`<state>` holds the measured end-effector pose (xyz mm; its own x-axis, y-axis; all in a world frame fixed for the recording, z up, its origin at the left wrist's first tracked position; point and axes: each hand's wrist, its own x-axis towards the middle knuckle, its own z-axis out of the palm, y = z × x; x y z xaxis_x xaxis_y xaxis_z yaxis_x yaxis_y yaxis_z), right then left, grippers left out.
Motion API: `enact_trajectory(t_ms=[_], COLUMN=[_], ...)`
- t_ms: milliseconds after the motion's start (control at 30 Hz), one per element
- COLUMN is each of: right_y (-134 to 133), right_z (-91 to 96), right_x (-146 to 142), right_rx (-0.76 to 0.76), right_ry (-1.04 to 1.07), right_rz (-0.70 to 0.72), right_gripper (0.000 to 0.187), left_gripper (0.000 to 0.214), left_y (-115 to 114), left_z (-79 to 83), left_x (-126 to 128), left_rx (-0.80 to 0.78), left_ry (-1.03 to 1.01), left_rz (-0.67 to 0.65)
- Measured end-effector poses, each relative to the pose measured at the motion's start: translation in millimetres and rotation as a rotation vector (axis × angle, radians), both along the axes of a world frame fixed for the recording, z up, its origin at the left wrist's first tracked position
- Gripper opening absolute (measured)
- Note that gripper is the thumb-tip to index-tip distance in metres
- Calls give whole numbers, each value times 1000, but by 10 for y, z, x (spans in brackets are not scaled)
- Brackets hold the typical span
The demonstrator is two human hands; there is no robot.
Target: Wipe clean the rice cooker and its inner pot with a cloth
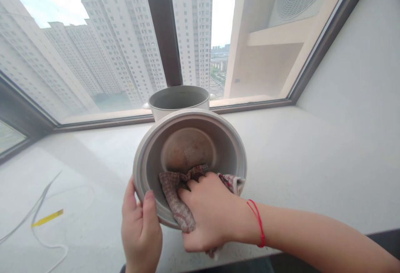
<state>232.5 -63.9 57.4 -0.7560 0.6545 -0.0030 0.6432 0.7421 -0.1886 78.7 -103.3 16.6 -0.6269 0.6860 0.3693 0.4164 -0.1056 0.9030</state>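
pressing a crumpled red-and-white flecked cloth (176, 200) into a shallow round pale grey bowl (187, 150) with a brown-stained base, the right hand (208, 210) has its grip clenched on the cloth, fingers curled over it against the lower inner wall. a thin red cord bracelet (258, 223) circles that wrist. the left hand (142, 231) grasps the bowl's lower left rim, thumb hooked over the edge and fingers behind the outer wall, so the bowl is tilted up towards the camera and held above a wide pale stone window ledge (312, 160).

just behind the bowl stands a deep cylindrical off-white pot (178, 100), close to the dark window frame (162, 27). the bowl's far rim overlaps it in view, and whether they touch is hard to tell. the ledge is open to the right of the hands, as far as a pale side wall (353, 56). to the left lie a thin pale cable (40, 219) and a small yellow strip (47, 218).

the cloth's lower end passes under the right hand, and a scrap shows below it. the ledge's front edge is cut off at the bottom right, and a small white shape beside the pot (145, 105) is too hidden to name.
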Motion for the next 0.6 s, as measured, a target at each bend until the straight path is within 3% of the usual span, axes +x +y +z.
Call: enact_trajectory(t_ms=[233, 367, 500, 600], right_y=[22, 36, 26, 13], right_z=[84, 42, 35, 59], right_x=[185, 249, 205, 157], right_rx=[69, 165, 183, 174], right_ry=[-203, -218, -214, -220], right_rz=[111, 225, 232, 225], right_gripper=[65, 52, 45, 42], left_gripper=[73, 73, 74, 75], left_y=[82, 218, 418, 390], left_z=[565, 835, 870, 725], left_x=[-295, -442, -532, -519], left_rx=[-103, -144, -164, -97], left_ry=[-57, -7, -44, -31], left_rz=[-127, -306, -432, -351])
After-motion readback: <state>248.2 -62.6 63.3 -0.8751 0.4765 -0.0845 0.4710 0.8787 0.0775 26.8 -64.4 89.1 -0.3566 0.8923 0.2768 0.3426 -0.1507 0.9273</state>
